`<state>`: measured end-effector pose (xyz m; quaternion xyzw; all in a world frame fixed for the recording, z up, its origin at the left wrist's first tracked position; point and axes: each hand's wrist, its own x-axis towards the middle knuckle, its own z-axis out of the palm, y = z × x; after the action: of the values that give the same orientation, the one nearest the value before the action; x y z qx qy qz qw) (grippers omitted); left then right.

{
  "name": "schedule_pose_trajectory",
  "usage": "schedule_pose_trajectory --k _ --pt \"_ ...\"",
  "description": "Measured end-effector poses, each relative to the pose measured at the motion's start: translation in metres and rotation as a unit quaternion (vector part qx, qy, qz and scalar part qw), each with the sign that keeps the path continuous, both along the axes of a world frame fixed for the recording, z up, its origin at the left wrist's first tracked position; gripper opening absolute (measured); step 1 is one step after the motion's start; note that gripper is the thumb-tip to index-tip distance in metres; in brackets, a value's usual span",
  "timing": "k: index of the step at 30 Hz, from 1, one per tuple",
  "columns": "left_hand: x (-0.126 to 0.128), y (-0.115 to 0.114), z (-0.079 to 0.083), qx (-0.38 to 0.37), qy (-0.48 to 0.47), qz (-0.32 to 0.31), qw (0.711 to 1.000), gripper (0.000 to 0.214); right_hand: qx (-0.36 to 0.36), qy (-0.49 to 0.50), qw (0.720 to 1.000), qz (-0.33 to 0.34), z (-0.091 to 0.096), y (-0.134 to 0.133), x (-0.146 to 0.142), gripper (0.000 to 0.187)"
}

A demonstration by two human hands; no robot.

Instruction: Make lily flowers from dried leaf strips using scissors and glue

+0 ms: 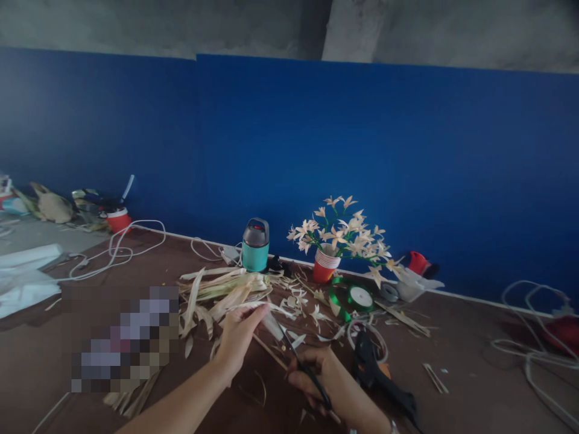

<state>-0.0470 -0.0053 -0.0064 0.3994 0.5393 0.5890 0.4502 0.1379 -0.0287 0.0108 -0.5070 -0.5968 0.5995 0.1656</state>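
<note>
Left hand [239, 334]: fingertips pinched on a pale husk strip [271, 325], low at centre, just above the tabletop [470, 392]; forearm reaches in from lower left. Right hand [321, 374]: fingers curled round black scissors [312, 378], blades angled up-left toward the strip; cannot tell if they touch it. Hands near each other, apart. Glue gun [377, 377] just beside the right wrist. Husk pile [235, 289] crowds beyond the left hand. Further out: green ribbon roll [360, 298], print on its white centre too small to read; red cup [324, 271] with flowers [357, 238]. Blue panel [294, 150] bounds the back edge; open room right foreground.
</note>
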Motion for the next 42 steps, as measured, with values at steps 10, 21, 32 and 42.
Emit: schedule_pose_trajectory --k 10,21,32,42 --pt "0.001 -0.003 0.012 -0.005 -0.018 -0.026 0.999 0.027 -0.002 -0.006 1.000 0.009 -0.003 0.002 0.003 0.034" --pt "0.000 -0.002 0.011 0.004 0.005 -0.045 0.999 0.031 -0.010 -0.055 0.998 0.000 0.008 -0.001 0.001 0.026" --pt "-0.005 0.001 0.015 -0.006 -0.003 -0.101 0.995 0.026 -0.006 -0.055 0.998 0.031 0.000 0.003 0.008 0.030" --pt "-0.010 0.004 0.014 -0.016 -0.001 -0.143 0.990 0.026 -0.007 -0.053 0.998 0.035 -0.007 0.005 0.013 0.027"
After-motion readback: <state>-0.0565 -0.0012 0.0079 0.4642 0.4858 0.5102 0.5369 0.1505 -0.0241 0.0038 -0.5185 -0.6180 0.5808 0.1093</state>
